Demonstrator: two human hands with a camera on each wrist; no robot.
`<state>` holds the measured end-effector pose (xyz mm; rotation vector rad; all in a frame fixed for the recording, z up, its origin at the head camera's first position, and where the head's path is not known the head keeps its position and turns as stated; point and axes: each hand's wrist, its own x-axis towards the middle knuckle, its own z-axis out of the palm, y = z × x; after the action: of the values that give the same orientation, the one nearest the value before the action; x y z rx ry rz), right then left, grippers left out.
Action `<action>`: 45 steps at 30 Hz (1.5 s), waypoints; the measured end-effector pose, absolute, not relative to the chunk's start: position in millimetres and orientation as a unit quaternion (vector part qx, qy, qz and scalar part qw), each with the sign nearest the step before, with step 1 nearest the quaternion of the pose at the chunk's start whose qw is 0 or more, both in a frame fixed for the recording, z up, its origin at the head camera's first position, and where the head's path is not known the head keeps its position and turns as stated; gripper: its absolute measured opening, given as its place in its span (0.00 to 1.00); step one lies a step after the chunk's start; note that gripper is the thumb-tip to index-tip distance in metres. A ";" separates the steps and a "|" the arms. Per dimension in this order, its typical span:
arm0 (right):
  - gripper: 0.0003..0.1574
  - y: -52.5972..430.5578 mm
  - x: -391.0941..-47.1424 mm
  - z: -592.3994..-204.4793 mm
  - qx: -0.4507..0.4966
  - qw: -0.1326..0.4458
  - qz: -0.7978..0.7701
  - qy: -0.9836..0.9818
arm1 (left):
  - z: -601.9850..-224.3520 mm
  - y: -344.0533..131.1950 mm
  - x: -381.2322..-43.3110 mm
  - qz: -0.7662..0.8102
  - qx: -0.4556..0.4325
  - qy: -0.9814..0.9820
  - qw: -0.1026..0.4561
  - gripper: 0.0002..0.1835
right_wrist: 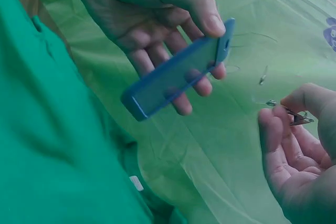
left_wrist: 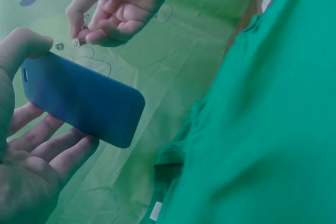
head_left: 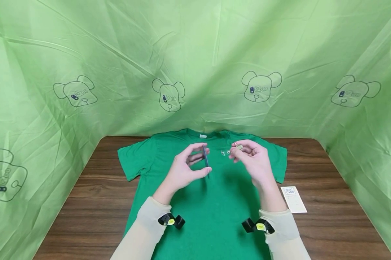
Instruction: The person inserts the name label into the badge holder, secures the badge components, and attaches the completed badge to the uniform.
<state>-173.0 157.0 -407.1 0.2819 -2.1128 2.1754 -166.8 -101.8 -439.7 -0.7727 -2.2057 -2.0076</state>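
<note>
My left hand [head_left: 186, 167] holds a blue card holder [left_wrist: 84, 98] on edge, thumb on one side and fingers on the other. A slot shows at one end of the holder, and a see-through window [right_wrist: 181, 74] fills its face in the right wrist view. To its right, apart from it, my right hand [head_left: 253, 159] pinches a metal badge clip [right_wrist: 300, 119] between thumb and fingertips. From the clip a clear strap with a metal snap [right_wrist: 271, 103] sticks out toward the holder. Both hands are above a green T-shirt [head_left: 195, 206] spread out with its collar away from me.
A white card [head_left: 294, 199] printed "ID/IC CARD" lies on the wooden table [head_left: 332, 216], right of the shirt. Green cloth [head_left: 211, 47] with bear-head drawings stands around the table's back and sides. Black wrist cameras [head_left: 180, 221] sit on both sleeves.
</note>
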 end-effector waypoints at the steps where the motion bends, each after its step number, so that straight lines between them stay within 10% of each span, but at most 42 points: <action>1: 0.08 159.1 -173.1 -406.5 0.093 0.041 0.710 -0.696 | -438.9 -102.1 -166.5 -0.651 -0.251 -0.716 0.030 0.39; 45: 0.06 368.0 -182.4 -486.7 -0.239 0.052 0.653 -0.717 | -438.6 -100.8 -165.9 -0.692 -0.248 -0.677 0.040 0.29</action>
<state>-182.4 368.0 -486.7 -0.7280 -2.1796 1.9856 -165.9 -100.8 -438.6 -0.7595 -2.0733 -2.1209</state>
